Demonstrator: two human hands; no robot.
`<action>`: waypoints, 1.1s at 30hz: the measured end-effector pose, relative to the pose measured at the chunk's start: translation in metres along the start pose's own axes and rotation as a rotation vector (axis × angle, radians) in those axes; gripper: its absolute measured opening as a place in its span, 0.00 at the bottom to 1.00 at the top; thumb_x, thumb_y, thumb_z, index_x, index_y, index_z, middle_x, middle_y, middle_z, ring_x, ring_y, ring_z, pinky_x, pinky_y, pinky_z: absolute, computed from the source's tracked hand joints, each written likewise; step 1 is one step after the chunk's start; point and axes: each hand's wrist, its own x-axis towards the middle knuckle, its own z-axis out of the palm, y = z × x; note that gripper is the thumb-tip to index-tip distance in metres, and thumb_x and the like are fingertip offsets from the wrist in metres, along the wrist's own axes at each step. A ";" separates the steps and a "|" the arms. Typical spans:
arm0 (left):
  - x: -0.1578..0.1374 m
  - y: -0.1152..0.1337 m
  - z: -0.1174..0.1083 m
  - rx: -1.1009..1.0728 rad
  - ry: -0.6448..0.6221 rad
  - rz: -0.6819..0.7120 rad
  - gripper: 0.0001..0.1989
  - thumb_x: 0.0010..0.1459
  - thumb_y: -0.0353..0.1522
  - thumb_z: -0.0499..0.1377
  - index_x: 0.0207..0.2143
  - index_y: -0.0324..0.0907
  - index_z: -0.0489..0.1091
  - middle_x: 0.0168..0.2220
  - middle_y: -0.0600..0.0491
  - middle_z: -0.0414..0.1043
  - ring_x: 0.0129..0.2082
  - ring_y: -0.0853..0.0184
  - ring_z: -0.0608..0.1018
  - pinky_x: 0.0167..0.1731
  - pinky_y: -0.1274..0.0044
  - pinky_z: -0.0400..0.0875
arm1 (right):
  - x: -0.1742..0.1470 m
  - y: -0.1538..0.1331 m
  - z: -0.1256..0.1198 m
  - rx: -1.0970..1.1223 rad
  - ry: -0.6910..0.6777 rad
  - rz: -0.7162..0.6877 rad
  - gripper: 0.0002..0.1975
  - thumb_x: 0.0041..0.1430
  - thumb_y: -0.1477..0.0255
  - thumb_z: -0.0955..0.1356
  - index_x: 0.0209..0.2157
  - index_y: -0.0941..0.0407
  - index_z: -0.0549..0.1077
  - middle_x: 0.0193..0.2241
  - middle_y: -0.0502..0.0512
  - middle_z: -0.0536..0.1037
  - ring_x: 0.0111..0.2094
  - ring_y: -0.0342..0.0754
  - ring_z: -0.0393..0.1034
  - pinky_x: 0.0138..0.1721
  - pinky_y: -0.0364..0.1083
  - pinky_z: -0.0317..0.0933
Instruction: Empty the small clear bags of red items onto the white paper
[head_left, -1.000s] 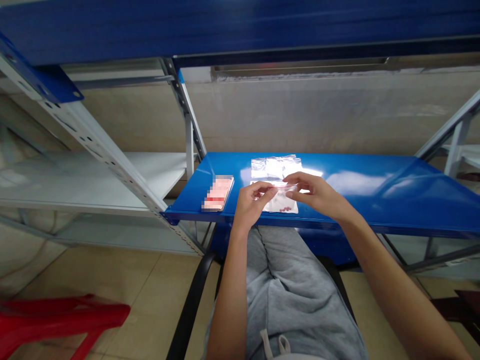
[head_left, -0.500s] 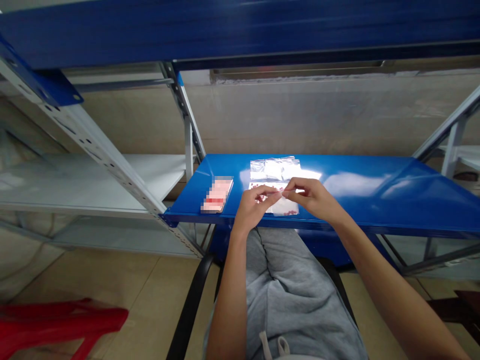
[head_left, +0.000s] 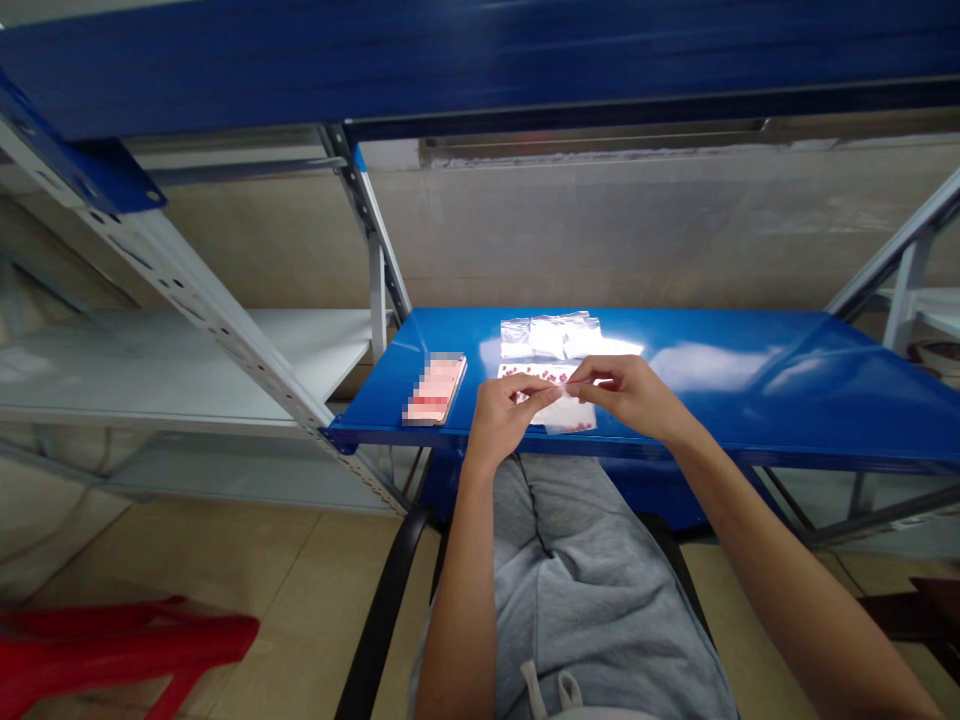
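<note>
My left hand (head_left: 501,422) and my right hand (head_left: 634,395) meet over the blue shelf, thumbs and forefingers pinched close together. Between them they grip the upper edge of a small plastic bag (head_left: 576,412), pale and see-through, with red marks near its lower edge. My fingers cover much of that edge. Just beyond my hands lie clear, shiny plastic bags (head_left: 551,340), side by side. A pale strip with red spots (head_left: 525,373) shows between those bags and my fingers; whether it belongs to them I cannot tell.
The blue shelf (head_left: 750,400) has a front edge close to my lap. A blurred-out pinkish phone-like slab (head_left: 436,388) lies at its left. A blue beam (head_left: 480,70) crosses overhead. Metal uprights (head_left: 217,300) flank the shelf; a red stool (head_left: 135,640) stands at lower left.
My hands stay pinched at nearly the same spot, with only a tiny shift of the fingers. A little more of the red-spotted strip shows behind them.
</note>
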 end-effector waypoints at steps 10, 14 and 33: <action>0.001 0.005 0.019 -0.145 -0.063 -0.111 0.15 0.54 0.37 0.70 0.44 0.43 0.81 0.34 0.51 0.82 0.34 0.64 0.82 0.33 0.77 0.74 | -0.010 0.002 -0.021 -0.019 0.020 0.055 0.13 0.58 0.60 0.72 0.28 0.56 0.80 0.23 0.53 0.79 0.26 0.46 0.72 0.29 0.45 0.62; 0.001 -0.003 0.046 -0.252 -0.205 -0.193 0.25 0.52 0.30 0.70 0.54 0.41 0.75 0.41 0.46 0.82 0.37 0.63 0.83 0.37 0.75 0.77 | -0.019 0.024 -0.038 0.051 0.080 0.167 0.17 0.54 0.56 0.74 0.31 0.57 0.81 0.21 0.53 0.78 0.22 0.45 0.69 0.22 0.43 0.58; 0.041 -0.054 0.151 0.116 -0.066 -0.216 0.24 0.53 0.24 0.66 0.54 0.40 0.71 0.34 0.51 0.78 0.33 0.65 0.80 0.42 0.72 0.75 | -0.051 0.133 -0.070 0.000 0.253 0.393 0.22 0.47 0.59 0.75 0.41 0.59 0.76 0.25 0.54 0.81 0.26 0.50 0.74 0.29 0.47 0.66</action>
